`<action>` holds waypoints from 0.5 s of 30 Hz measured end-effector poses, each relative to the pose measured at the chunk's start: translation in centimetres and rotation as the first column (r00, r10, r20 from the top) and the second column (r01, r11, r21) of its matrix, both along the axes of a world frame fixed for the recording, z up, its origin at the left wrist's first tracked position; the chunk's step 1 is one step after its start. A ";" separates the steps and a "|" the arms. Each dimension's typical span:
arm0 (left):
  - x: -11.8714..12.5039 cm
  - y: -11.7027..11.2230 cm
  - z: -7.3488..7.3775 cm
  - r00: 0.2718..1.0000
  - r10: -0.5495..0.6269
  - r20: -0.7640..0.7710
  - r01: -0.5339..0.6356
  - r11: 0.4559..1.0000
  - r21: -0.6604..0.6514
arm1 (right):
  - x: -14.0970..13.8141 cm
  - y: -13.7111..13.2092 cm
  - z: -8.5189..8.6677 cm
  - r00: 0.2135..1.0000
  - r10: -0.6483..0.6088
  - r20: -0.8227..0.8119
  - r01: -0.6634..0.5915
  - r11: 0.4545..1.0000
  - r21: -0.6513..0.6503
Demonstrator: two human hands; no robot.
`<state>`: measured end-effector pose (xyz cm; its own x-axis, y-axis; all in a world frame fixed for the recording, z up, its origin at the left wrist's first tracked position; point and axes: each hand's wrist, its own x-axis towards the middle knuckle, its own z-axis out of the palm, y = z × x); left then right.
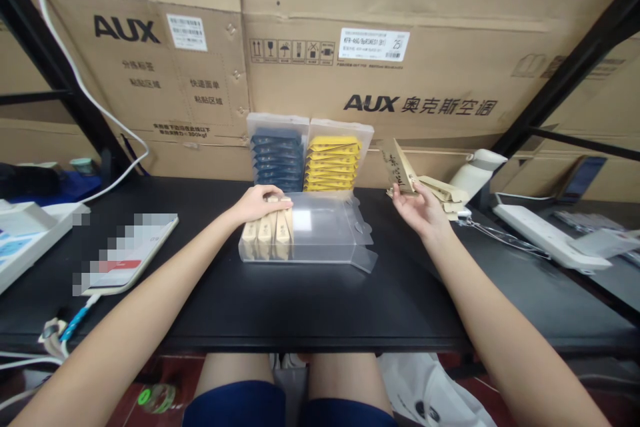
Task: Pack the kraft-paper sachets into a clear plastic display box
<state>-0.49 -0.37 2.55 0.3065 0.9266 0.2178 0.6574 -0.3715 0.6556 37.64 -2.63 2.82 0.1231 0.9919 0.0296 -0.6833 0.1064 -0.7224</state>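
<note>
A clear plastic box (325, 230) lies on its side on the black table (310, 300), its flap open to the right. Three beige sachets (265, 237) stand in its left end. My left hand (260, 202) rests on top of the box over those sachets, fingers curled against them. My right hand (419, 208) is at the right of the box, fingertips pinching a beige sachet (403, 170) taken from a loose pile of sachets (443, 190).
Two filled clear boxes stand against the cardboard cartons at the back: one with dark blue sachets (277, 160), one with yellow sachets (334, 163). A phone (133, 257) on a cable lies left. A white bottle (475, 173) and white power strip (545, 237) lie right.
</note>
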 end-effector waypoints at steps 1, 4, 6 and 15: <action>0.0 0.0 0.0 1.000 0.001 0.001 -0.001 1.000 0.000 | 0.0 0.0 0.0 1.000 -0.001 0.007 0.001 1.000 -0.004; 0.0 0.0 0.0 1.000 0.005 0.003 -0.005 1.000 -0.004 | 0.1 -0.1 0.1 0.999 0.006 0.051 -0.006 1.000 0.005; -0.1 0.0 0.0 1.000 0.007 0.001 -0.007 1.000 -0.008 | 0.2 -0.2 0.2 0.994 0.008 0.113 -0.011 1.000 0.022; 0.0 0.0 0.0 1.000 -0.002 0.002 0.002 1.000 0.000 | -0.2 -0.7 0.3 0.963 0.135 0.232 -0.143 0.990 0.017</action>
